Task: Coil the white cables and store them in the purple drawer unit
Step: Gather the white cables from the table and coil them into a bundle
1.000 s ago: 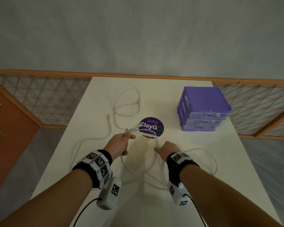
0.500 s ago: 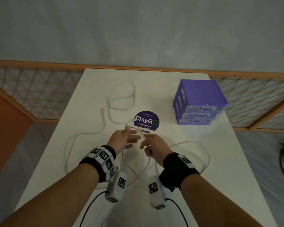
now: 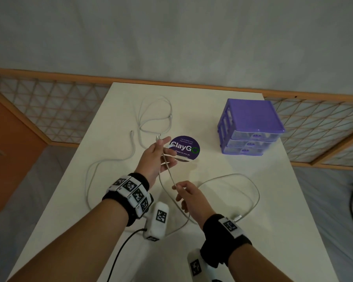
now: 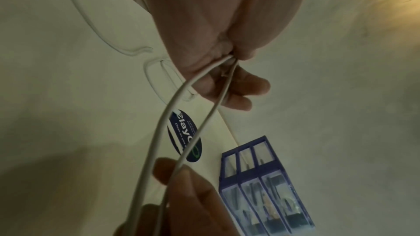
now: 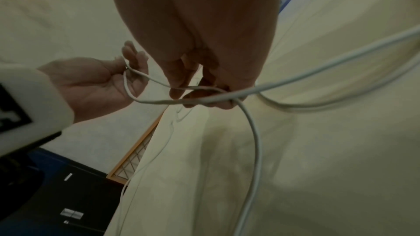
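The left hand is hovering above the table, palm turned up and to the right, with its thumb pinching one end of a white cable against the fingers while the other fingers are lying loosely extended. The plug end is sticking up past the fingertips, pointing away from the person. In the left wrist view, two strands of the cable are leaving the pinch and running down toward the right hand.

The right hand is sitting nearer the person, its thumb and forefinger pinching the same cable further along its length. In the right wrist view the cable is crossing under these fingers and forming a small loop between the two hands. From the right hand the cable is dropping to the table, sweeping out in a wide open loop to the right, and ending in a plug just beside the right wristband.

A second white cable is lying uncoiled on the left half of the table, running roughly front to back, with loose loops at the far end.

The purple drawer unit is standing upright at the far right of the table, well apart from both hands. It is a boxy plastic frame with three stacked translucent drawers, all pushed in, fronts facing the person. Dark items are showing through the fronts; what they are cannot be told.

A round purple sticker is lying flat on the smooth white table, between the left hand and the drawer unit.
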`<state>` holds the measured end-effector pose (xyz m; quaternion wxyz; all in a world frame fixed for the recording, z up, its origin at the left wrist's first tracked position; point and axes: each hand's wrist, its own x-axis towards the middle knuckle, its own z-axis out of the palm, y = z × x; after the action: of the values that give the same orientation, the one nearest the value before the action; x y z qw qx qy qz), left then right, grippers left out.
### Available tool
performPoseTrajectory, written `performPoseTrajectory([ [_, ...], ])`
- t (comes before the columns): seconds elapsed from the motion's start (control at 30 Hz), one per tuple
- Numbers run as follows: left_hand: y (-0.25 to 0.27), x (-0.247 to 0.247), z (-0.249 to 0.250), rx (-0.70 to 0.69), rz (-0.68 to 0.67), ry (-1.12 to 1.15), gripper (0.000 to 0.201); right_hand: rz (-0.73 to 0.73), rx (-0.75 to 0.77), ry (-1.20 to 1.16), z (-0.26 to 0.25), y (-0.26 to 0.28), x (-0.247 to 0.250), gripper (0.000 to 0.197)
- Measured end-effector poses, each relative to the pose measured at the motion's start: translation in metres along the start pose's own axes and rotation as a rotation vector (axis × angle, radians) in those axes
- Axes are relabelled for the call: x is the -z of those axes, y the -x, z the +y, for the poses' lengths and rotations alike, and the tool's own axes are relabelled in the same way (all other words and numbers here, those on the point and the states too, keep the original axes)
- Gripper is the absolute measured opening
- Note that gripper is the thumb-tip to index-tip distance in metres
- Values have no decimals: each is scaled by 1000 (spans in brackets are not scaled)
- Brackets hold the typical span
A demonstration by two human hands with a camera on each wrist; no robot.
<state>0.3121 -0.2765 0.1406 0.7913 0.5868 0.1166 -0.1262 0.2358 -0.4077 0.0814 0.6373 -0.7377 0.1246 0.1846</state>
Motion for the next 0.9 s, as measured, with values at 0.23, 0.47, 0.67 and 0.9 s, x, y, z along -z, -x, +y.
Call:
performPoseTrajectory([
  [0.23,-3,21,2,-62,65,-138,42,-92,-4,152,-20,-24,0,17],
  [0.47,-22,58,0,-40,215,-272,30,-13,181,819,-66,-100,0,32],
  [0.67,-31,80,-6,-3,265,-395,32,-233,32,1105,-80,-143,-14,59],
  [0.9,-29,83,0,26,258,-426,25,-143,141,1244,-52,-142,-17,57],
])
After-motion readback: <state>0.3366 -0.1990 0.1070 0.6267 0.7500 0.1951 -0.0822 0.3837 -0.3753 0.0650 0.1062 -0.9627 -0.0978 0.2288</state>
